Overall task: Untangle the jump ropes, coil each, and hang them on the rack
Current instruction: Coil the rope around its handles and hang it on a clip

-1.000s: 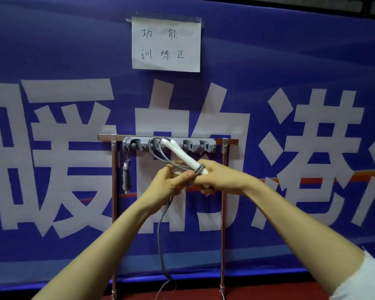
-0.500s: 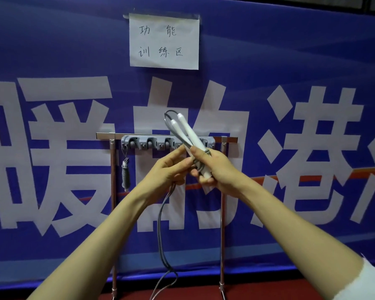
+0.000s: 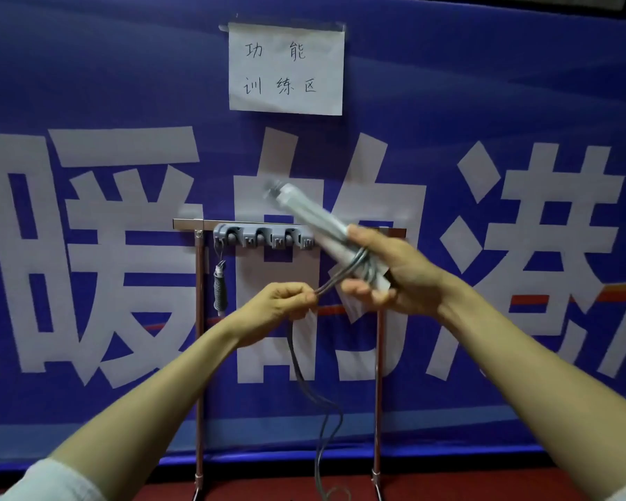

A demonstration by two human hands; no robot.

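**Cord part-wound on the paired handles, in front of the rack**

The right hand (image 3: 405, 273) is curled round the lower end of the two white handles (image 3: 311, 215). They are held side by side and tilted up to the left, which I judge makes one stiff core to wind on. A few turns of the grey cord (image 3: 294, 359) cross the handles by the fingers. The left hand (image 3: 286, 301) pinches the cord just beside them, low and to the left, probably to put tension on the next turn. The slack drops from that hand to the red floor (image 3: 261, 491).

On the leftmost hook of the rack (image 3: 261, 235) behind, another rope (image 3: 220, 291) hangs bundled. The handles and right hand cover the right end of the hook strip. The handles are blurred, so I cannot count the turns. The bottom edge cuts off the end of the slack.
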